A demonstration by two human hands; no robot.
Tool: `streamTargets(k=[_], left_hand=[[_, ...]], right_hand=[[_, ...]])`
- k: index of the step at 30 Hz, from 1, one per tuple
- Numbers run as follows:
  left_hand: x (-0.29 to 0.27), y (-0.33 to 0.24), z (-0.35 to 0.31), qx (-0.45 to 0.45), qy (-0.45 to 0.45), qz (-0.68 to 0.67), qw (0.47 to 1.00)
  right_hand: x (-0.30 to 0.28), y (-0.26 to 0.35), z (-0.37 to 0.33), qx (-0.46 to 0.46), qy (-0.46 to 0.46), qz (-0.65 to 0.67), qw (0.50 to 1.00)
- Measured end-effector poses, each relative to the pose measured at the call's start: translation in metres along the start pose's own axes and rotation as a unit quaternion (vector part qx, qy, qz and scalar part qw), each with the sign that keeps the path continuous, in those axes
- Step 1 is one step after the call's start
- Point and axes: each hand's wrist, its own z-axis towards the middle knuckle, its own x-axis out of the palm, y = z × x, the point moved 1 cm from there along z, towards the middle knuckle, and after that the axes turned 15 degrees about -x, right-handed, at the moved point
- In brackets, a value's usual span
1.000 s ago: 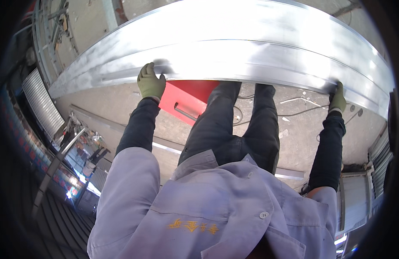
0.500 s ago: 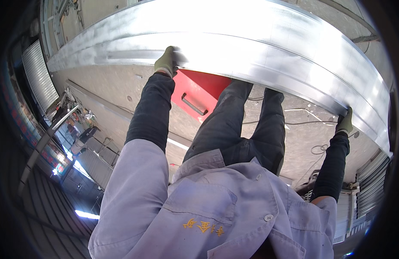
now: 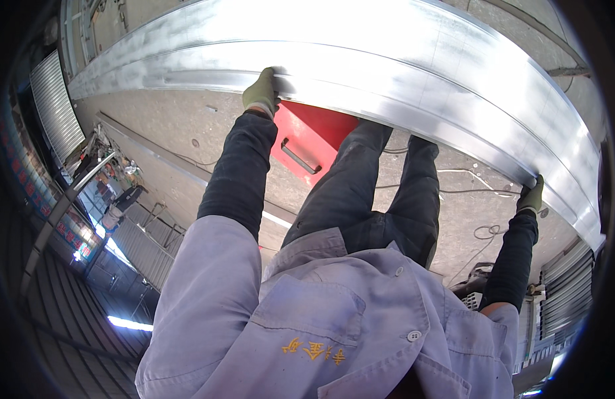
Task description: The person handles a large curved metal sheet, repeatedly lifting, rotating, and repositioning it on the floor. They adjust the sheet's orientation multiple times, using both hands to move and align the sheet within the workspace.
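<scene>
A long, wide metal panel point(image 3: 361, 70) with a shiny silver face and lengthwise ridges spans the view in front of me. My left hand point(image 3: 261, 91), in a green glove, is closed round its near edge left of the middle. Farther along that same edge, at the right, my right hand point(image 3: 532, 197) grips it too, gloved in green. The fingertips of both hands are partly hidden at the panel's edge. Dark sleeves cover both outstretched forearms.
Below the panel, beside my legs, stands a red box point(image 3: 307, 139) with a black handle. Cables point(image 3: 474, 191) lie on the concrete floor point(image 3: 168, 126). A long metal strip point(image 3: 151, 149) and a pile of clutter point(image 3: 118, 166) are at the left, corrugated sheeting point(image 3: 570, 286) at the right.
The panel's left part has shifted slightly up in the view, my left hand moving with it. At the right, my hand and the edge sit slightly lower. Both grips stay on the panel.
</scene>
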Motion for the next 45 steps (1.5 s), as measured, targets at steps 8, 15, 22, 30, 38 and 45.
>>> streamTargets(k=[8, 15, 22, 30, 38, 45], left_hand=[[-0.004, 0.001, -0.003, 0.002, 0.006, 0.023, 1.0], [-0.008, 0.008, 0.018, 0.009, 0.031, 0.016, 0.999], [-0.012, 0.007, -0.001, 0.003, 0.014, 0.035, 0.999], [-0.012, 0.012, 0.005, 0.002, 0.006, 0.021, 1.0], [-0.01, 0.019, 0.011, 0.001, 0.008, 0.029, 1.0], [-0.012, 0.021, 0.008, 0.021, -0.033, 0.038, 0.999]], right_hand=[[-0.008, -0.005, 0.008, 0.003, 0.004, 0.005, 1.0], [-0.007, 0.002, 0.003, -0.013, 0.011, -0.042, 0.999], [0.0, 0.003, -0.009, 0.0, 0.0, -0.02, 1.0], [-0.015, -0.005, 0.015, 0.003, 0.032, -0.023, 0.999], [-0.025, -0.008, 0.03, -0.002, 0.029, -0.056, 0.998], [-0.004, -0.01, 0.001, -0.01, 0.017, 0.013, 1.0]])
